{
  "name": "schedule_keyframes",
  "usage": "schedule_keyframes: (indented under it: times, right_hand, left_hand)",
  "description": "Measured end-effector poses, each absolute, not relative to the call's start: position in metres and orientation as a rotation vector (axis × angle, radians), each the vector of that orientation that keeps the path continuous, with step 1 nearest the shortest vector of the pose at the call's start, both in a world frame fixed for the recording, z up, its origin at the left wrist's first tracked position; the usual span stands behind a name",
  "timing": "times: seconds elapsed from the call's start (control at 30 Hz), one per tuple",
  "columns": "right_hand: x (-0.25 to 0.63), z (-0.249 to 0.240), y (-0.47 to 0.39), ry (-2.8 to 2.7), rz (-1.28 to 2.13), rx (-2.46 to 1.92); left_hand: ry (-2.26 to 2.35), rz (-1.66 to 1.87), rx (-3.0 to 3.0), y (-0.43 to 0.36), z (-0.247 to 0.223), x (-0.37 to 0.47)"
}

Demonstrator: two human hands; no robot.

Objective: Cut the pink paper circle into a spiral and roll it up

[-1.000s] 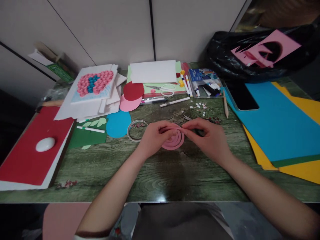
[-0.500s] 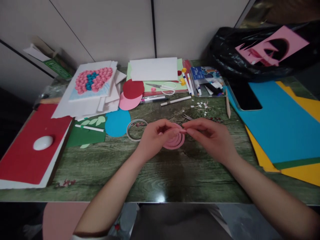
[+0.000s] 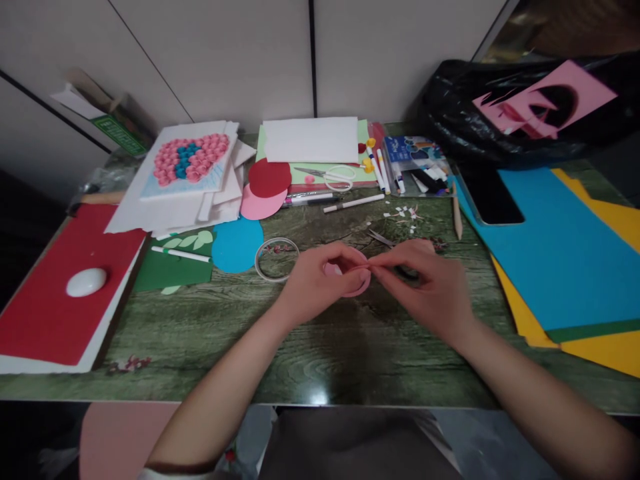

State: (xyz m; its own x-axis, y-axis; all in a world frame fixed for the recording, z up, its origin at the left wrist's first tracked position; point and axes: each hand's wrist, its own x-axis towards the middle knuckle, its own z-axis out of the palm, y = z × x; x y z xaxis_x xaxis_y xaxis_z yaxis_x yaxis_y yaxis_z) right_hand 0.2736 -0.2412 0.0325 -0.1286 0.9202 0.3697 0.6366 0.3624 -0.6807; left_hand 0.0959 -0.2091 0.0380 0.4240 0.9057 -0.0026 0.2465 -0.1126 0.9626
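Over the middle of the table, my left hand (image 3: pixel 323 280) pinches a pink paper spiral (image 3: pixel 361 285) between thumb and fingers. Its curved coils show below and beside the fingertips. My right hand (image 3: pixel 425 283) is closed too, thumb and index finger pinching the end of the pink strip right next to my left fingertips. The fingers hide part of the strip. Scissors with dark handles (image 3: pixel 381 237) lie partly under my right hand. A roll of tape (image 3: pixel 257 261) rests just left of my left hand.
Blue, pink and red paper circles (image 3: pixel 237 245) lie left of centre. A red sheet (image 3: pixel 55 320) bears a white oval object (image 3: pixel 86 283). White-handled scissors (image 3: pixel 340 177) and markers are at the back. A phone (image 3: pixel 493 195) sits on blue paper (image 3: pixel 575 260) at right, below a black bag (image 3: pixel 450 100).
My right fingertips have closed in against my left fingertips at the pink strip, and my right hand has turned slightly. The view has shifted a little.
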Motion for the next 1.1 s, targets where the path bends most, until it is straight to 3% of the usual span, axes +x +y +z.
schedule_keyframes:
  times: [0.1,0.33,1.1]
  right_hand:
    - [0.274,0.032,-0.242,-1.887,0.457,-1.349]
    - [0.279,0.029,-0.229,-1.720,0.913,-1.293]
    - [0.278,0.024,-0.225,-1.851,0.816,-1.200]
  left_hand:
    - [1.092,0.805,1.726,-0.211,0.038,0.096]
    - [1.054,0.821,1.668,-0.209,0.035,0.094]
    - [1.148,0.835,1.846,-0.212,0.039,0.097]
